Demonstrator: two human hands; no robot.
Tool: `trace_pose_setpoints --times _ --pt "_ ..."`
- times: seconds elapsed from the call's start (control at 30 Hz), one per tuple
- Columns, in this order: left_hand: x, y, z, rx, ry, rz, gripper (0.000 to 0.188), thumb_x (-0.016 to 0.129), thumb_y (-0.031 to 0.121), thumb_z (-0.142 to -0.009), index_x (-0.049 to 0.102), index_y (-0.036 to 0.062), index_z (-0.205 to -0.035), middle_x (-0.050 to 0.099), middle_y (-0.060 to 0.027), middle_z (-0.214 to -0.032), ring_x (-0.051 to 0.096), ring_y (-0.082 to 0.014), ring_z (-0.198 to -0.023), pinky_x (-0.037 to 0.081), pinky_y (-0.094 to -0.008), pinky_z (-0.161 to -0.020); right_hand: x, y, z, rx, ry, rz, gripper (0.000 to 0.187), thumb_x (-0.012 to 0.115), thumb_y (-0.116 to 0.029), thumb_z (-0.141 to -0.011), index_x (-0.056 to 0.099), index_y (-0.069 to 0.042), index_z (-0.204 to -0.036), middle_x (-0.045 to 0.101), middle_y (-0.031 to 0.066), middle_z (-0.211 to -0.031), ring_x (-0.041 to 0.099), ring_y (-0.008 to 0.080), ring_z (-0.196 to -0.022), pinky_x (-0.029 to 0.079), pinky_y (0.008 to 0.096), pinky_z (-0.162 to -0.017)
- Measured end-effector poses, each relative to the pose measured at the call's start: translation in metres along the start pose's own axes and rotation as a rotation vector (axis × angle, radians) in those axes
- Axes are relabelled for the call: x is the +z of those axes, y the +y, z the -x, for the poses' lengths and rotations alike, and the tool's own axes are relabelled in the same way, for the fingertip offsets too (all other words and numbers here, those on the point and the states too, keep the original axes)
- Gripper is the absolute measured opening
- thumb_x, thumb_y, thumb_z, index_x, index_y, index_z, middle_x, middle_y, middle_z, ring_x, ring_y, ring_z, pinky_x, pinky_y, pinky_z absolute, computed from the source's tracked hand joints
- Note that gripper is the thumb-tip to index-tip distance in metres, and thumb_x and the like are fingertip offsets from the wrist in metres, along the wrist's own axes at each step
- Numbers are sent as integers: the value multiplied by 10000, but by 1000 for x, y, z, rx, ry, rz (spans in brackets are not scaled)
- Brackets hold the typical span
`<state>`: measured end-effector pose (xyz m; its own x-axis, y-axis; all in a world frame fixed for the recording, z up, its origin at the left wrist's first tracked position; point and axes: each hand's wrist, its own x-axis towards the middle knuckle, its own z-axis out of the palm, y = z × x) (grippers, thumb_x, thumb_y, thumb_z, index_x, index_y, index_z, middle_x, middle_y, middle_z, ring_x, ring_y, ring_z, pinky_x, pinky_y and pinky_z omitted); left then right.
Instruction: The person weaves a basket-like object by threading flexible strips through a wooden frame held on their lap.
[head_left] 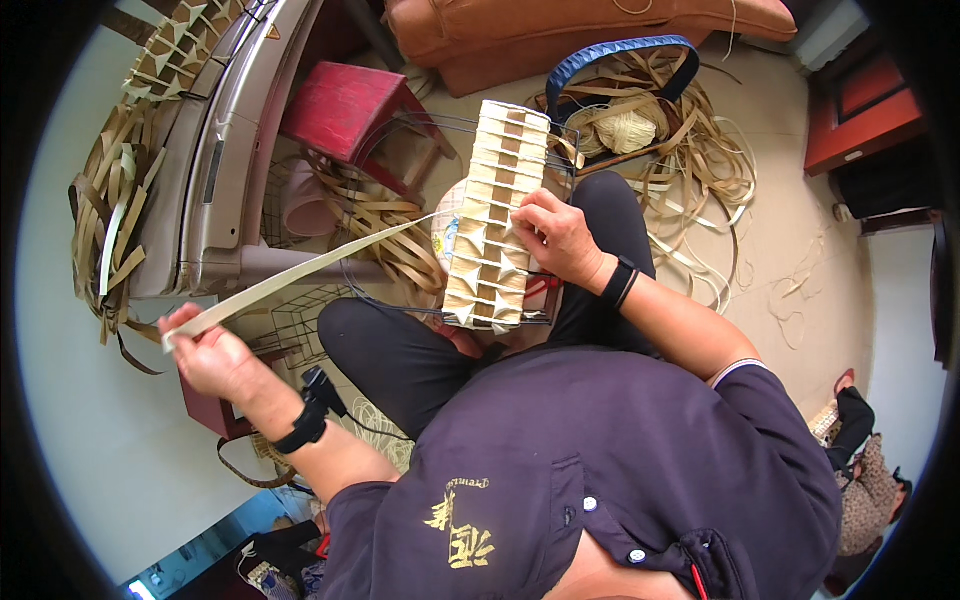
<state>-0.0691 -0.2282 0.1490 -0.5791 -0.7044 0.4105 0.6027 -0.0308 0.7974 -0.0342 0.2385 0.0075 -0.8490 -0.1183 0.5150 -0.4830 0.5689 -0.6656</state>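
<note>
A woven panel (497,180) of cream and brown strips on a dark wire frame rests over my lap. From its left side a long pale flat strip (310,265) runs taut to the left. My left hand (212,355) is closed on the strip's far end, well out from the panel. At the panel's right edge, my right hand (556,236) has its fingers bent and pressed together against the weave. Whatever lies between those fingertips is too small to make out.
A red stool (350,115) stands at the front left, with loose strips (385,225) beside it. More strips (700,170) and a ball of cord (622,125) lie by a blue-handled basket (620,48). A brown sofa (560,35) is ahead; another person (868,490) sits at the right.
</note>
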Motion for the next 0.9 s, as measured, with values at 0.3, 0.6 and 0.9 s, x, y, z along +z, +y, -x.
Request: trace_pose_setpoints --times 0.3,0.6,0.9 --pt "-14 100 -78 277 151 -42 252 472 21 -1054 497 -78 -1285 564 -161 -1012 532 -193 -781 506 -291 -663 3 2 1 -20 5 -27 121 704 -27 -822 616 -54 -901 602 89 -921 653 311 -775 550 389 -668" --pt "210 32 86 -243 -1275 -798 261 606 239 -1025 719 59 -1178 532 34 -649 466 -49 -561 371 -235 -499 0 8 3 -20 26 -24 106 686 -27 -839 608 -48 -908 603 115 -941 650 336 -800 550 400 -690" --pt "247 -93 131 -53 -1859 -1353 241 739 285 -832 785 54 -883 739 -166 -849 717 -330 -840 560 -418 -774 4 6 1 -44 12 -45 121 693 -44 -847 597 -52 -920 592 102 -937 645 310 -837 545 388 -704"
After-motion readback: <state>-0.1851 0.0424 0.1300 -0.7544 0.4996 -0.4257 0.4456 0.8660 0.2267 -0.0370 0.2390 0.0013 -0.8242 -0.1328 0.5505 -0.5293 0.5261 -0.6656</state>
